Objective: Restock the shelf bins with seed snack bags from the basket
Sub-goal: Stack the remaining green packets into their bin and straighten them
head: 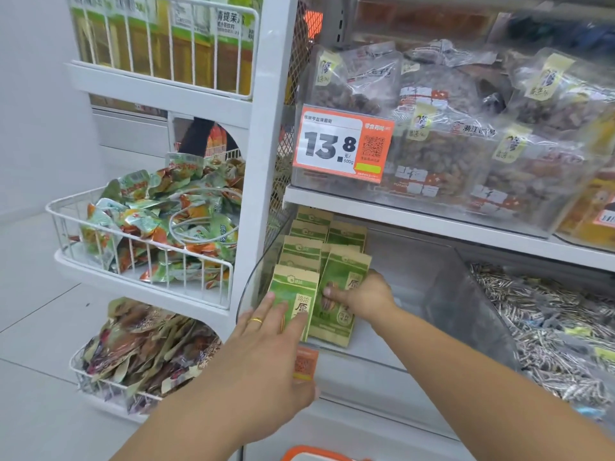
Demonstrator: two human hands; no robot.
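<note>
Your left hand (266, 331) lies flat, fingers straight, on the front green seed bag (294, 302). Your right hand (361, 296) grips the neighbouring seed bag (336, 287) in the clear shelf bin (392, 357).

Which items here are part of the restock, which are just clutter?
Job:
- green seed bags
- clear bin holding them
- left hand, resting on the front-left bag
- right hand, gripping the front-right bag
- orange basket, only its rim shows at the bottom edge

Clutter:
- wire baskets of snack packets
- price tag
- raisin bags
- loose seeds
</note>
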